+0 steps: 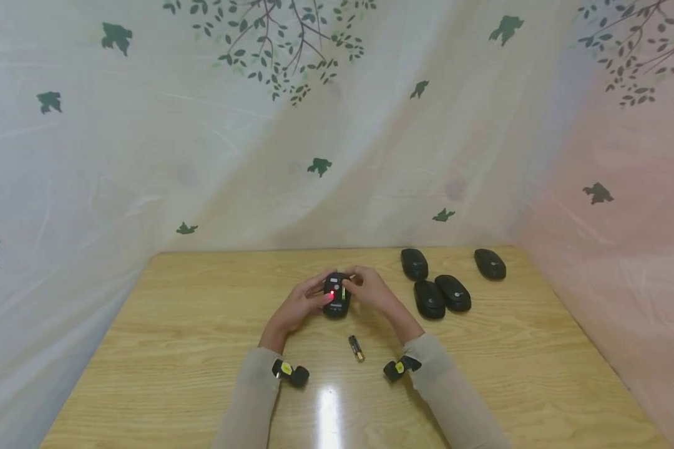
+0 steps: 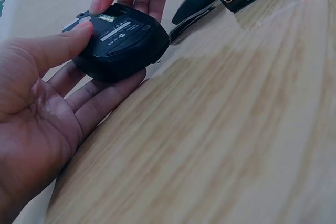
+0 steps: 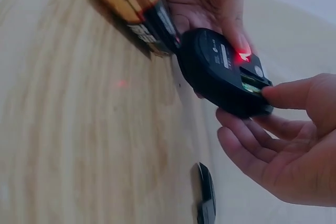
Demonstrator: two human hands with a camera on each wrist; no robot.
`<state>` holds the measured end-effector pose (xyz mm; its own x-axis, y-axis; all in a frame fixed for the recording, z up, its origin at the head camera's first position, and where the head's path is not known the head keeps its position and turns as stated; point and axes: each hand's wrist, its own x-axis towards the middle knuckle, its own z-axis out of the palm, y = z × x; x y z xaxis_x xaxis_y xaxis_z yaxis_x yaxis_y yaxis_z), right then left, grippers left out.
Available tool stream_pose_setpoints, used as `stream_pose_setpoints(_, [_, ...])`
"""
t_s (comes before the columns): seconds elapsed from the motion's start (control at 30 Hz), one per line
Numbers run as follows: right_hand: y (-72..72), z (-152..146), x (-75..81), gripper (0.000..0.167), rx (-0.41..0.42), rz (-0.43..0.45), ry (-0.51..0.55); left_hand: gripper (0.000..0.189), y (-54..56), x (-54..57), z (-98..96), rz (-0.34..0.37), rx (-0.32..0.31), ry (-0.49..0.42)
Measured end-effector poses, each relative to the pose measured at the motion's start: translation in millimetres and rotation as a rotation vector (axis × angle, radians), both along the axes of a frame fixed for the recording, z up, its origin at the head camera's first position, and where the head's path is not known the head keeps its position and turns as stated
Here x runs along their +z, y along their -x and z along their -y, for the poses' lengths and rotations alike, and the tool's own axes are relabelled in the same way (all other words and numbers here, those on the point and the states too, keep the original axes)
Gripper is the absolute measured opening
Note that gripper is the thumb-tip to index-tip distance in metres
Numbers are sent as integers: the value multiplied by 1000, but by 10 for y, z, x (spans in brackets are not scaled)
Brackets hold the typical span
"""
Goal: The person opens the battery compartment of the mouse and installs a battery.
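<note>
A black computer mouse [image 1: 337,308] is held bottom side up above the table, its label showing in the left wrist view. My left hand [image 1: 299,305] grips one side, thumb on the underside and fingers beneath; red light glows at that thumb. On the other side, my right hand [image 3: 294,140] pinches the mouse's end, the thumb at the edge of a narrow opening [image 3: 251,86] with something greenish inside. What that greenish thing is, I cannot tell. A black and copper battery [image 1: 356,348] lies on the table between my forearms.
Several more black mice stand at the right back of the wooden table [image 1: 202,349]: two touching [image 1: 429,300], one behind them [image 1: 414,264], another farther right [image 1: 490,264]. A leaf-printed cloth [image 1: 230,187] hangs behind the table. Both wrists wear small cameras.
</note>
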<state>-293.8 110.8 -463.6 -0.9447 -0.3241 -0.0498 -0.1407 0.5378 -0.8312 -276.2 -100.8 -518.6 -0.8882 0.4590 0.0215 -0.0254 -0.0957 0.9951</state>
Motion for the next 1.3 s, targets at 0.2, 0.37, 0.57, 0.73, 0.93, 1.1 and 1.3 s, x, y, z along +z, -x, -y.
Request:
stream_pose_setpoints(0.2, [17,-124,42,32,48,35,-52,62,-5,-6,9,0,-8,-4])
stream_pose_setpoints(0.37, [53,-260,103,37,74,9,-72,62,2,1,5,-2,10,11])
stream_pose_setpoints(0.57, [109,-430,145,36,44,3,-96,64,9,-5,1,-8,12,9])
stream_pose_setpoints(0.73, [166,-528,139,35,24,18,-138,65,20,-14,3,-7,9,0])
stream_pose_setpoints(0.93, [201,-582,119,35,4,44,-163,65,22,-9,8,11,25,0])
stream_pose_setpoints(1.1, [210,-600,77,33,-12,135,-183,65,15,-2,8,23,28,2])
stream_pose_setpoints(1.3, [197,-600,50,31,-32,197,-221,65,15,-10,14,20,28,6])
